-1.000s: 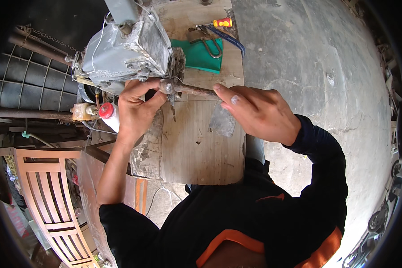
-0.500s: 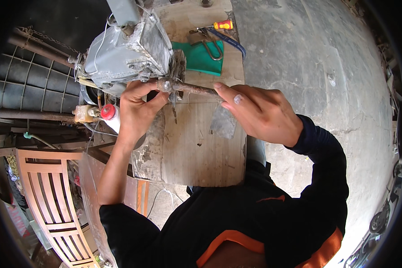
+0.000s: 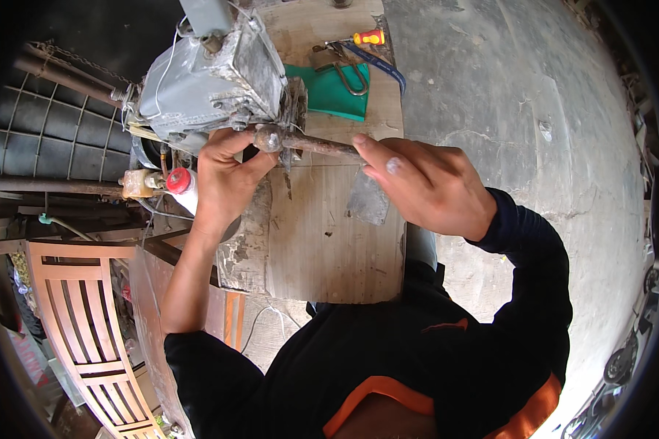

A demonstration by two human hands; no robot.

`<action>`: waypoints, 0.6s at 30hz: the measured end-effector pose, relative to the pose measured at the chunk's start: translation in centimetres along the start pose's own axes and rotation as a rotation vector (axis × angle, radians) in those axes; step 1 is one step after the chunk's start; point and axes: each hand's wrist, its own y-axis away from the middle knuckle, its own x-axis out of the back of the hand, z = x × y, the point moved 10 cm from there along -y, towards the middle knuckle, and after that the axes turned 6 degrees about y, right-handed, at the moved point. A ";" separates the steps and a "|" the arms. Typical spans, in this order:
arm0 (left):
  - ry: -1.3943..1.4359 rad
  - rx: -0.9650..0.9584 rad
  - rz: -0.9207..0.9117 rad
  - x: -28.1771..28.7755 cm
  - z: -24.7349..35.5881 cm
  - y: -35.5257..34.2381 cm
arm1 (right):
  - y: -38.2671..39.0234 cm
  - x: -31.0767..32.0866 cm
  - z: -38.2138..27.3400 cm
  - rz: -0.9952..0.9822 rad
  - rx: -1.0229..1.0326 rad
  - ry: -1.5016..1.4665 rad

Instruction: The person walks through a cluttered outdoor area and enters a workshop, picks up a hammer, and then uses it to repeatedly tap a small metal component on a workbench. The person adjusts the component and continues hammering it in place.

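A rusty metal bar [image 3: 316, 143] with a thick rounded head lies across in front of a grey metal machine [image 3: 198, 84] at the upper left. My left hand [image 3: 227, 170] is closed at the bar's head, thumb and fingers pinched around its underside; a dark gap shows between them, and the fingertips are partly hidden under the machine. My right hand [image 3: 432, 179] grips the bar's other end, with the index finger stretched along it. Beneath the bar is a wooden board [image 3: 329, 249] with worn, stained edges.
On the board's far part lie a green cloth [image 3: 337, 91], a U-shaped metal shackle [image 3: 355, 82], a red-yellow screwdriver handle [image 3: 370, 37] and a blue strap [image 3: 377, 62]. A flat grey plate [image 3: 367, 197] rests near my right hand. A red-capped white bottle [image 3: 181, 183] stands left.
Both hands keep their hold on the bar, almost unmoved. The view has shifted very slightly.
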 end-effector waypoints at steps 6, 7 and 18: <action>0.011 0.032 0.007 0.1 -0.6 0.2 | 0.1 0.9 -0.3 0.079 0.011 -0.012; 0.028 0.033 0.012 0.1 -0.8 0.2 | 0.1 1.0 -0.3 0.097 0.009 -0.019; 0.034 0.023 0.001 0.0 -0.2 0.0 | 0.1 0.5 -0.3 0.028 0.012 0.019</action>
